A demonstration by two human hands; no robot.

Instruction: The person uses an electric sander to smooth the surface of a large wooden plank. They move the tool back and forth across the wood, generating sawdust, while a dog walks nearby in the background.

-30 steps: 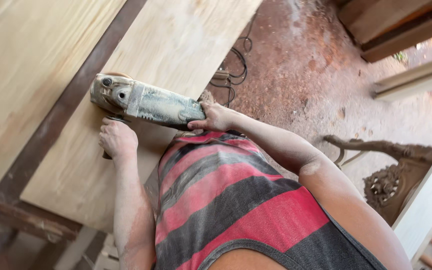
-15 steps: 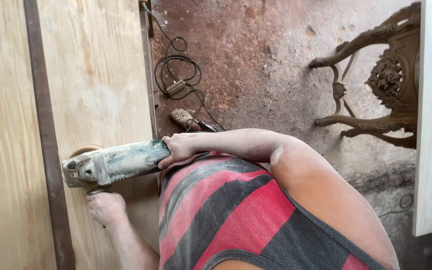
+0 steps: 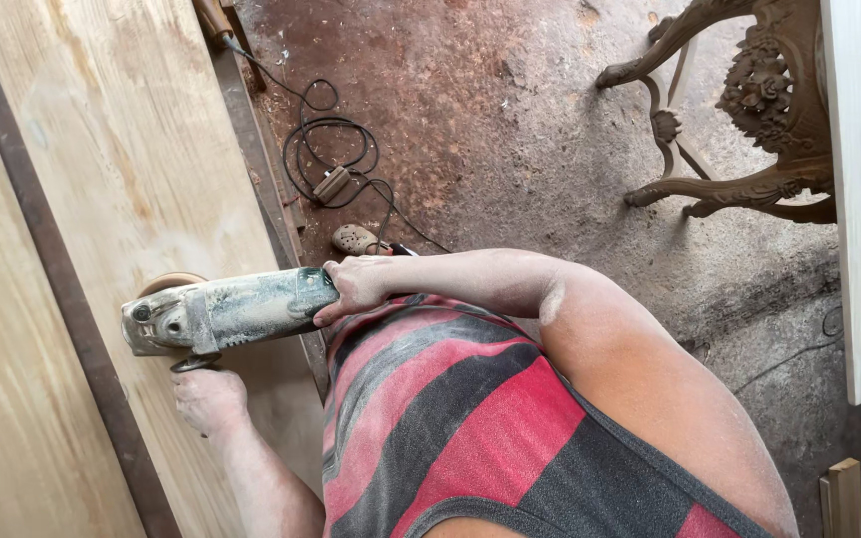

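Dusty sander (image 3: 216, 314) now nearer the edge of the plywood panel (image 3: 142, 149), right hand (image 3: 354, 289) fingers wrapped around its rear, left hand (image 3: 209, 399) fisted just beside its head, sanding apparently mid-pass.

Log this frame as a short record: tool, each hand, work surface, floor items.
tool: dusty grey handheld angle sander, disc on the board
right hand: grips the sander's rear body
left hand: by the sander's head, at its side handle; grip unclear
surface: pale plywood board
floor: coiled black cable; carved wooden chair frame
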